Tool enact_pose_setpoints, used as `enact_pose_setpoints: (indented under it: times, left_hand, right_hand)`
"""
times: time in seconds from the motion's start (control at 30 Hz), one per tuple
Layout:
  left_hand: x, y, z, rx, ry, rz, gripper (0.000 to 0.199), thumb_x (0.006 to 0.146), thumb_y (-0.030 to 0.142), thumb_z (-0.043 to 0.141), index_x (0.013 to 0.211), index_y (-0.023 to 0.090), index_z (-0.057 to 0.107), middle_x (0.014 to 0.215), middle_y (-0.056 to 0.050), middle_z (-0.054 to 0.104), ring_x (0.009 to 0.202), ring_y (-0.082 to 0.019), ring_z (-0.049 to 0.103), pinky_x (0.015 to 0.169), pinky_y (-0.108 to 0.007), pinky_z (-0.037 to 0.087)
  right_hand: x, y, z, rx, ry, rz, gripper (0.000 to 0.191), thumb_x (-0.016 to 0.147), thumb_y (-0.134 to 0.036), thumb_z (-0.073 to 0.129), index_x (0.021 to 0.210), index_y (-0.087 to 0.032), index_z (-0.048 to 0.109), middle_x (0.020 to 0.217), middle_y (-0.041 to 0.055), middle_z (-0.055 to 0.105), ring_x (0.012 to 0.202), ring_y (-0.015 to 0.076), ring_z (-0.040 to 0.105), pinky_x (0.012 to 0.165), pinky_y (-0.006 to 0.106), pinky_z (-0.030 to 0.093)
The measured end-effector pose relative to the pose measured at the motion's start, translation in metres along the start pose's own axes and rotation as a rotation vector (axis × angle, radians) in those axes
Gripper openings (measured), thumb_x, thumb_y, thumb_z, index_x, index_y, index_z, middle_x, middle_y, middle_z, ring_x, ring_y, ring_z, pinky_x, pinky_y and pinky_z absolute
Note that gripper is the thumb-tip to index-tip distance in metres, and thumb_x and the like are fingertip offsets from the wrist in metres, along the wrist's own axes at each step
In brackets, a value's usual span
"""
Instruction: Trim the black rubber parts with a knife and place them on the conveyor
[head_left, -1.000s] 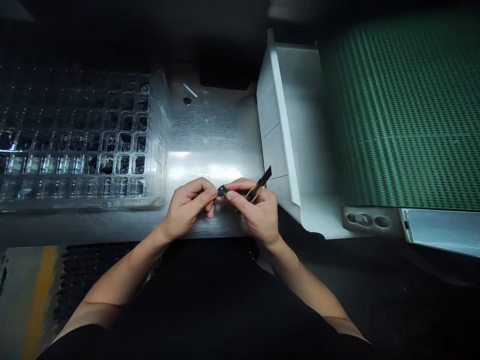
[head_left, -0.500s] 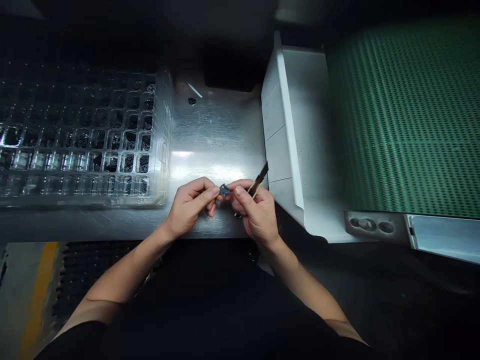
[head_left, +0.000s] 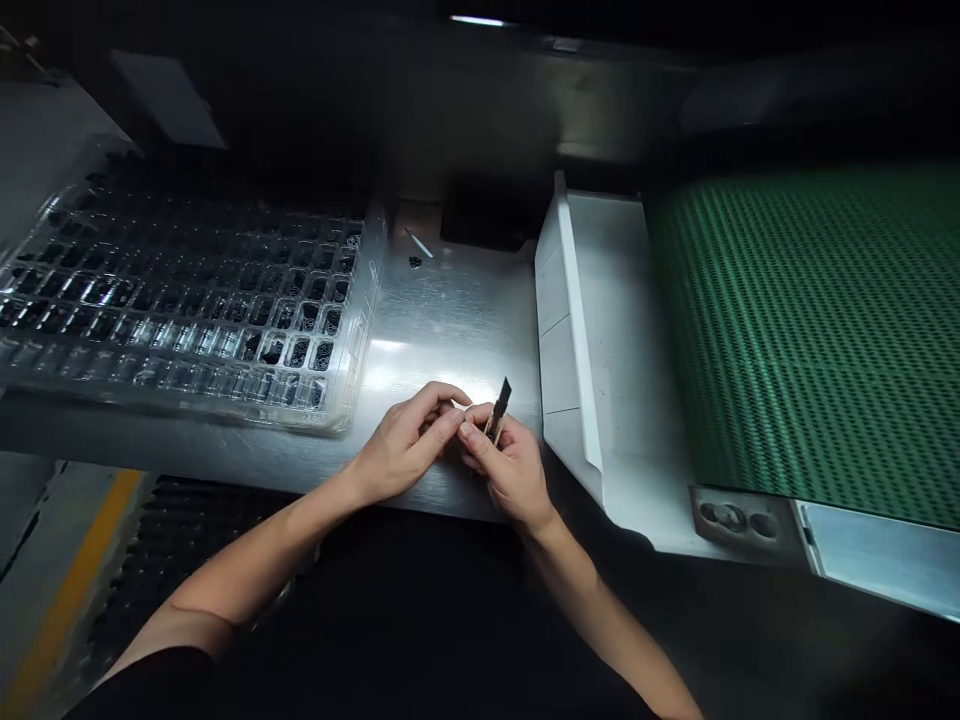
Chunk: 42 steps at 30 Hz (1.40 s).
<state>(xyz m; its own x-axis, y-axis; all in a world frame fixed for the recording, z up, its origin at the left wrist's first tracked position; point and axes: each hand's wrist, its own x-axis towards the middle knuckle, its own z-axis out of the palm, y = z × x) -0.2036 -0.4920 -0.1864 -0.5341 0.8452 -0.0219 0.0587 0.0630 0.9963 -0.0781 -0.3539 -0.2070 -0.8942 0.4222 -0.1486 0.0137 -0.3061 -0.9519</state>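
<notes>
My left hand [head_left: 411,445] is closed, thumb and fingers pinched together at the fingertips of my right hand [head_left: 514,468]. The small dark plastic part seen a moment ago between the fingertips is now hidden by them. My right hand is wrapped round a utility knife [head_left: 501,402], its dark blade pointing up and away from me. Both hands meet just above the front of the metal table [head_left: 465,310].
Clear plastic trays [head_left: 346,395] with dark parts in their pockets lie at left. A small dark piece [head_left: 415,262] and a thin white stick [head_left: 420,243] lie farther back. A white bin [head_left: 581,330] and a green conveyor belt [head_left: 817,340] stand at right.
My head view has tilted up, so the table sits lower in view. The hands have drawn closer together, covering the small part. The knife has turned more upright.
</notes>
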Motion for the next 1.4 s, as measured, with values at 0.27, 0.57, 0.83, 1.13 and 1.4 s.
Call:
enact_pose_setpoints:
  times: [0.27,0.57,0.83,1.13,1.4]
  left_hand:
    - [0.009,0.010,0.022,-0.378,0.078,-0.088,0.033,0.102,0.048,0.080,0.106,0.015,0.076,0.066,0.003,0.059,0.052,-0.009,0.053,0.052,-0.021,0.040]
    - [0.011,0.023,0.024,-0.749,0.011,-0.385,0.045,0.081,0.041,0.100,0.087,0.015,0.064,0.057,0.008,0.045,0.044,-0.001,0.024,0.039,-0.011,0.020]
    - [0.004,0.032,0.012,-0.915,-0.051,-0.444,0.020,0.097,0.026,0.085,0.096,0.014,0.069,0.062,0.010,0.041,0.039,0.000,0.020,0.042,-0.013,0.028]
    - [0.008,0.033,0.012,-0.979,0.028,-0.436,0.013,0.100,0.014,0.072,0.089,0.015,0.065,0.064,0.008,0.038,0.039,-0.002,0.025,0.043,-0.015,0.030]
    - [0.009,0.025,0.013,-0.960,0.056,-0.450,0.015,0.093,0.019,0.082,0.093,0.015,0.067,0.065,0.006,0.047,0.041,-0.004,0.040,0.041,-0.015,0.036]
  right_hand:
    - [-0.003,0.004,0.005,0.200,0.059,-0.072,0.037,0.101,-0.051,0.085,0.091,-0.020,0.068,0.071,-0.0023,0.054,0.054,0.0094,0.039,0.050,0.025,0.032]
    - [0.000,-0.006,0.004,-0.143,0.135,-0.331,0.041,0.094,-0.045,0.091,0.080,-0.023,0.059,0.078,-0.0012,0.059,0.067,0.0149,0.050,0.061,0.031,0.039]
    - [0.007,0.004,0.000,0.001,0.298,-0.314,0.034,0.112,-0.048,0.071,0.089,-0.023,0.064,0.073,-0.0019,0.059,0.060,0.0126,0.048,0.060,0.030,0.040]
    - [0.011,0.012,-0.002,0.087,0.243,-0.315,0.039,0.109,-0.053,0.075,0.090,-0.021,0.065,0.070,-0.0026,0.058,0.055,0.0107,0.046,0.051,0.026,0.037]
    - [0.009,0.013,-0.005,0.013,0.234,-0.328,0.034,0.113,-0.047,0.070,0.092,-0.020,0.069,0.071,-0.0024,0.060,0.057,0.0108,0.048,0.055,0.027,0.040]
